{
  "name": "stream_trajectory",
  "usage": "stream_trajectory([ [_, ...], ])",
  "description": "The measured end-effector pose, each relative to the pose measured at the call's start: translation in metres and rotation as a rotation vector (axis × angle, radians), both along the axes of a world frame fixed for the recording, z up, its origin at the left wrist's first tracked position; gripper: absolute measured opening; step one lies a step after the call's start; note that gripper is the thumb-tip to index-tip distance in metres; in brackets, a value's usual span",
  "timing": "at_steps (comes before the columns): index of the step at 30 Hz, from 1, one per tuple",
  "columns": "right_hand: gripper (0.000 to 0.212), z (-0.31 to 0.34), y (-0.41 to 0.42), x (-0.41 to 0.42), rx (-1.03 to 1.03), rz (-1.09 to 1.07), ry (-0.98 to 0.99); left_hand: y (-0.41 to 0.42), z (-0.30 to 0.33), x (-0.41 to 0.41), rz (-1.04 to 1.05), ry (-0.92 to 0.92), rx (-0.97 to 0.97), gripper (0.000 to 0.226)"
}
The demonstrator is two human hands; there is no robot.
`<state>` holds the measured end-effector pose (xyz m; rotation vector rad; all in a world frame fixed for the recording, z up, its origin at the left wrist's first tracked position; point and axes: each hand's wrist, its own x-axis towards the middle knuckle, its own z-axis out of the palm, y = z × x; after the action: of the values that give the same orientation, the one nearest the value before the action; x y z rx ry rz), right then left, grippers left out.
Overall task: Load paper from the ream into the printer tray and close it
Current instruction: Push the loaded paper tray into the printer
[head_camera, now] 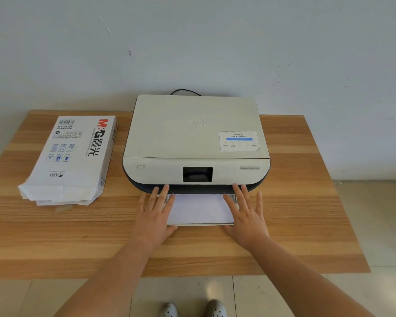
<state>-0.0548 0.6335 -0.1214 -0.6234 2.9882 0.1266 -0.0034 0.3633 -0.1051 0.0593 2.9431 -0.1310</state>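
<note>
A white printer stands at the back middle of the wooden table, lid down. Its paper tray sticks out at the front, with a stack of white paper lying in it. My left hand lies flat at the tray's left side, fingers spread and touching the paper's left edge. My right hand lies flat at the tray's right side, fingers spread toward the printer's front. Neither hand grips anything. The opened ream, in a white wrapper, lies on the table to the left.
A black cable runs behind the printer along the pale wall. The table's front edge is near my body. Tiled floor and my two shoes show below it.
</note>
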Motion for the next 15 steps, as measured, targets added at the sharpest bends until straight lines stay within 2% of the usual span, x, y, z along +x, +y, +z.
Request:
stream_trajectory([
  [15, 0.094, 0.009, -0.006, -0.013, 0.034, 0.027, 0.022, -0.003, 0.003, -0.012, -0.034, 0.011, -0.023, 0.090],
])
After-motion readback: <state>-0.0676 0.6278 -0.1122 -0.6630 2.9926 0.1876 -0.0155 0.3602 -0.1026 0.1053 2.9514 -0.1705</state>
